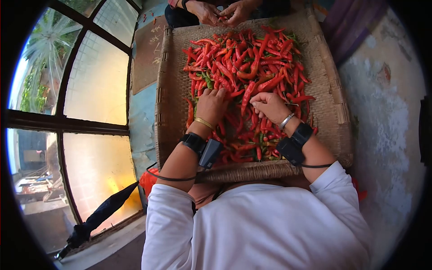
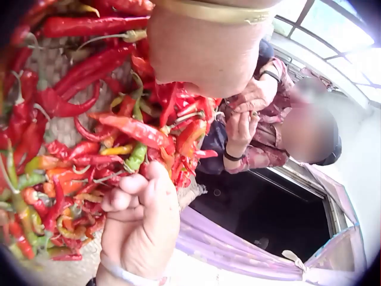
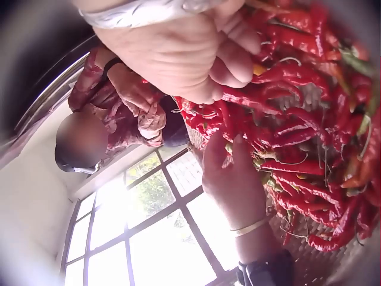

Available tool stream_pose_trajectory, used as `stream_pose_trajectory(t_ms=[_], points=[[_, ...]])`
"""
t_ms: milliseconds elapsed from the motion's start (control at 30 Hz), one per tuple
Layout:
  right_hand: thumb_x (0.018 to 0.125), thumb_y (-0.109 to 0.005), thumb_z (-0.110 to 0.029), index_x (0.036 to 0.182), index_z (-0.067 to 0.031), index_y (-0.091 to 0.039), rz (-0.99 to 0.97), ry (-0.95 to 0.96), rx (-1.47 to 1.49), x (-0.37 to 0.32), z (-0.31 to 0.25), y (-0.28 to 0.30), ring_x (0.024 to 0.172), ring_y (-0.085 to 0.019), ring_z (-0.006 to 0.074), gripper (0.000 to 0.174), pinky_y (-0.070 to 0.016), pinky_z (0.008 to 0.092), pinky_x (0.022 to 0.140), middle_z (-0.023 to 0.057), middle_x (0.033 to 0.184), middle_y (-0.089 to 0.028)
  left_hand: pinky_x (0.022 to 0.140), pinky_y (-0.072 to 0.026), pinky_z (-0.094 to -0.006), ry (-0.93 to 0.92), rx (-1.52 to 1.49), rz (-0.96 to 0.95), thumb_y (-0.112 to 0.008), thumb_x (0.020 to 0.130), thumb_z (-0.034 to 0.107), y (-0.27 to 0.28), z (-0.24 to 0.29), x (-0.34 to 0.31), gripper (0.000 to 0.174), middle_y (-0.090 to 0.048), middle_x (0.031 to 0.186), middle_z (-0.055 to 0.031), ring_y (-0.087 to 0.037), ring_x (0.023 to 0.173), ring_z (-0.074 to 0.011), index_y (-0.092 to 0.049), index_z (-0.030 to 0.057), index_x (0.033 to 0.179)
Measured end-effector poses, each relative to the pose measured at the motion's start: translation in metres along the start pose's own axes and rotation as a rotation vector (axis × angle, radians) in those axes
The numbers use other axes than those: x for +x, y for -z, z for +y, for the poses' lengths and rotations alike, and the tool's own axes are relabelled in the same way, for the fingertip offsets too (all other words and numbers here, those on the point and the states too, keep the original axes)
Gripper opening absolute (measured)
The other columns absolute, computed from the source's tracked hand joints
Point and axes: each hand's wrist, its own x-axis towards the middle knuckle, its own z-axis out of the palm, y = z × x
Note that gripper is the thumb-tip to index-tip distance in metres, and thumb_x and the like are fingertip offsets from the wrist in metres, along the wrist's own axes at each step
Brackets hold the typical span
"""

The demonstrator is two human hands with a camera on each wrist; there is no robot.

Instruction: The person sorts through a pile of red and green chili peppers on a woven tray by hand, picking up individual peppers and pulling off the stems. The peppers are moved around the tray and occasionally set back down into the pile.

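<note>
A heap of chili peppers [image 1: 234, 63], mostly red with some green and orange, covers a woven tray. At the heap's near left side, my left hand [image 1: 211, 108] has its fingertips among the peppers. In the right wrist view, the thumb and forefinger of this left hand [image 3: 235, 179] pinch at a red pepper. My right hand [image 1: 272, 108] is to its right with curled fingers. Beside those fingertips lies a long red chili pepper [image 1: 247, 96]. From the left wrist view, the right hand's [image 2: 143, 208] palm shows; I cannot tell whether it holds a stem.
The woven tray [image 1: 330, 96] has a raised rim. Across it, another person's hands [image 1: 220, 13] meet over the far edge. A window [image 1: 94, 76] stands at left, with a folded dark umbrella [image 1: 99, 216] below. A bare wall [image 1: 382, 135] is at right.
</note>
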Motion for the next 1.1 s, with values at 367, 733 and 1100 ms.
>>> stream_pose_trajectory(t_ms=[367, 733, 1100], points=[[0.083, -0.053, -0.024, 0.090, -0.0037, -0.054, -0.158, -0.263, 0.492, -0.008, 0.002, -0.011, 0.047, -0.049, 0.0060, 0.022, -0.0380, 0.0194, 0.039, 0.0006, 0.062, -0.054, 0.054, -0.0442, -0.0367, 0.012, -0.209, -0.195, -0.058, 0.076, 0.018, 0.031, 0.035, -0.008, 0.015, -0.058, 0.066, -0.0110, -0.055, 0.061, -0.0303, -0.057, 0.0046, 0.081], [0.084, -0.052, -0.023, 0.085, -0.0058, -0.053, -0.071, -0.280, 0.619, -0.004, 0.010, -0.011, 0.044, -0.048, 0.0063, 0.017, -0.0365, 0.0203, 0.035, 0.0003, 0.059, -0.054, 0.065, -0.0455, -0.0314, 0.058, -0.115, 0.622, -0.058, 0.079, 0.022, 0.053, -0.041, 0.056, 0.036, -0.058, 0.092, -0.0144, -0.057, 0.074, -0.0265, -0.048, -0.0022, 0.104], [0.083, -0.048, -0.020, 0.094, -0.0028, -0.054, 0.220, -0.230, 0.479, -0.005, 0.010, -0.013, 0.045, -0.047, 0.0070, 0.021, -0.0363, 0.0205, 0.037, 0.0011, 0.060, -0.054, 0.057, -0.0455, -0.0286, 0.112, -0.417, -0.039, -0.064, 0.073, 0.018, -0.036, 0.041, 0.018, 0.025, -0.060, 0.074, -0.0116, -0.059, 0.065, -0.0183, -0.059, -0.0001, 0.091]])
